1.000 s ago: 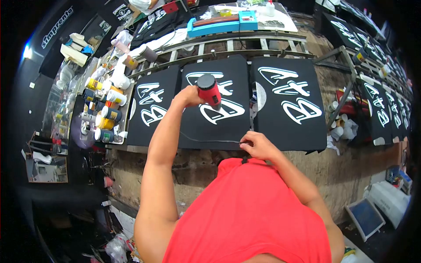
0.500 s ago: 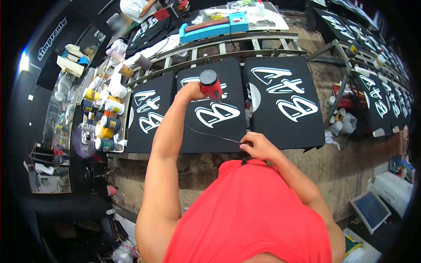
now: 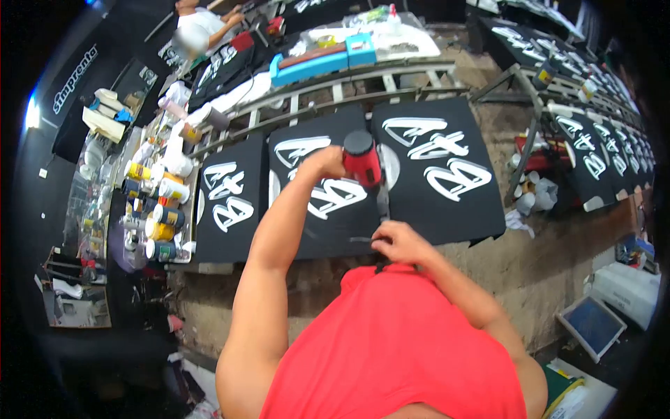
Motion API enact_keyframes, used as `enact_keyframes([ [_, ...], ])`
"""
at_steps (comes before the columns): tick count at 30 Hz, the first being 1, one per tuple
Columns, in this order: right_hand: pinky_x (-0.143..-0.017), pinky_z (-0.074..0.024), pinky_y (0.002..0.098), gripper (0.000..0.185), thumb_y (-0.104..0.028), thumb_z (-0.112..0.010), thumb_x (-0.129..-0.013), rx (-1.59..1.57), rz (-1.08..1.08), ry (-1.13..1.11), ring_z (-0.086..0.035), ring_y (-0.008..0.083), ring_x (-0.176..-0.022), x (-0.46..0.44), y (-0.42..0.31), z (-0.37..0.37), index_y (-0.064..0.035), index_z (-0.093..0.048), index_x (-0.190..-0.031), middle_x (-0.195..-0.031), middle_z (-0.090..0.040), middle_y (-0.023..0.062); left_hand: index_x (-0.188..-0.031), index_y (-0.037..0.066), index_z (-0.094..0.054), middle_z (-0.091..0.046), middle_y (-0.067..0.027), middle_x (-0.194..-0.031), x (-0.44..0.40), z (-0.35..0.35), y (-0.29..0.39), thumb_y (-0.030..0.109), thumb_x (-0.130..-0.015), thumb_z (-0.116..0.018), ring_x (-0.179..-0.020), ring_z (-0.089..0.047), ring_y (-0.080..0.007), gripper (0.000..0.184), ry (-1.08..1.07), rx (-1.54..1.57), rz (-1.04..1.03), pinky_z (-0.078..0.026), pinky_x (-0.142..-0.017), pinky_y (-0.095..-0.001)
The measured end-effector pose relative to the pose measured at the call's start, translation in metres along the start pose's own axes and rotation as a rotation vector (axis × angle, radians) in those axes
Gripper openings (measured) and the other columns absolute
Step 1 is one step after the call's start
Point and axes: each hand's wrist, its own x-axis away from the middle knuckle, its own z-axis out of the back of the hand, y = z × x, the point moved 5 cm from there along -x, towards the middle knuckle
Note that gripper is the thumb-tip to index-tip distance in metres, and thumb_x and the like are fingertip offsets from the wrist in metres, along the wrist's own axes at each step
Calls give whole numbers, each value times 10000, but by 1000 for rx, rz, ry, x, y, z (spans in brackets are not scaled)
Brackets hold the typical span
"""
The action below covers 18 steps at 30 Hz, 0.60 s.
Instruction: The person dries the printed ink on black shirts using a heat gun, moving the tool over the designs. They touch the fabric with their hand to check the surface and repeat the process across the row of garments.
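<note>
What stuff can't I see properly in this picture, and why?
In the head view:
Middle lettering: partly hidden behind the red tool and left grip.
Thin cord: blurred, so its whole path can't be followed.
Person at the back: top of the head cut off by the picture's top edge.
Jar labels: too small to read.

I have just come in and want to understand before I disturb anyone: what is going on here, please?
A person in a red shirt holds a red tool, perhaps a heat gun, in the left hand. It is above the row of black pieces with white lettering, near the gap between the middle piece and the right one. The right hand holds a thin cord near the front edge. Another person is farther back.
</note>
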Motion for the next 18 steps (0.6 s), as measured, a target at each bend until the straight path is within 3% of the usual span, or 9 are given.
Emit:
enact_keyframes([
  [2,-837,-547,436,192,-184,-745,-875,-14,1,-9,-685,363,-931,0,-1,2,-14,-745,-964,-936,-687,174,-989,45,-785,-766,-234,-956,7,9,26,498,-724,-848,-923,-743,-408,528,43,-138,-25,-596,-829,-490],
  [3,-836,-548,435,196,-188,-747,-878,-26,-15,-11,-685,360,-928,0,-3,4,-14,-748,-968,-940,-685,178,-1019,54,-784,-768,-232,-995,-4,-6,5,494,-735,-839,-940,-739,-419,527,85,-182,-3,-596,-839,-492],
  [4,-832,-549,433,207,-192,-742,-889,3,-41,-31,-684,359,-920,0,-4,5,-7,-745,-984,-954,-685,175,-1033,55,-781,-775,-220,-968,7,-3,17,478,-739,-828,-914,-751,-391,517,62,-223,-20,-601,-828,-474],
  [5,-826,-549,430,211,-193,-737,-898,8,-48,-36,-683,354,-913,-1,-5,7,-5,-744,-992,-956,-683,173,-1037,61,-780,-778,-203,-934,20,0,24,452,-736,-820,-881,-762,-352,495,-104,-2,105,-608,-805,-446],
  [6,-820,-550,426,215,-195,-732,-907,7,-60,-47,-682,350,-906,0,-6,7,-2,-742,-1000,-959,-681,170,-1016,67,-783,-780,-180,-910,37,10,37,419,-728,-822,-857,-767,-317,456,-96,-68,41,-611,-778,-424],
  [8,-814,-550,420,216,-197,-728,-913,2,-74,-41,-683,342,-904,-1,-6,8,-1,-742,-1005,-959,-679,166,-1035,82,-788,-781,-184,-938,50,7,23,391,-725,-838,-895,-764,-342,440,-132,38,84,-608,-802,-438],
  [10,-807,-550,415,218,-199,-725,-920,-6,-94,-34,-684,333,-901,-3,-6,7,-1,-741,-1010,-960,-678,162,-1058,78,-783,-776,-203,-962,59,8,-4,396,-740,-830,-929,-751,-378,452,63,-126,94,-605,-833,-446],
  [14,-785,-546,393,219,-207,-723,-925,-27,-60,-89,-675,302,-865,-10,-11,-4,-6,-740,-1011,-940,-665,143,-1087,87,-774,-766,-222,-1021,97,14,-33,363,-719,-852,-977,-726,-411,467,-68,-39,192,-575,-879,-456],
  [18,-768,-549,383,206,-200,-744,-921,-74,-83,-77,-687,291,-853,-18,-12,-12,-16,-749,-1013,-937,-665,145,-1041,29,-769,-778,-195,-934,138,15,-57,349,-708,-872,-880,-751,-376,473,73,-113,339,-590,-800,-425],
])
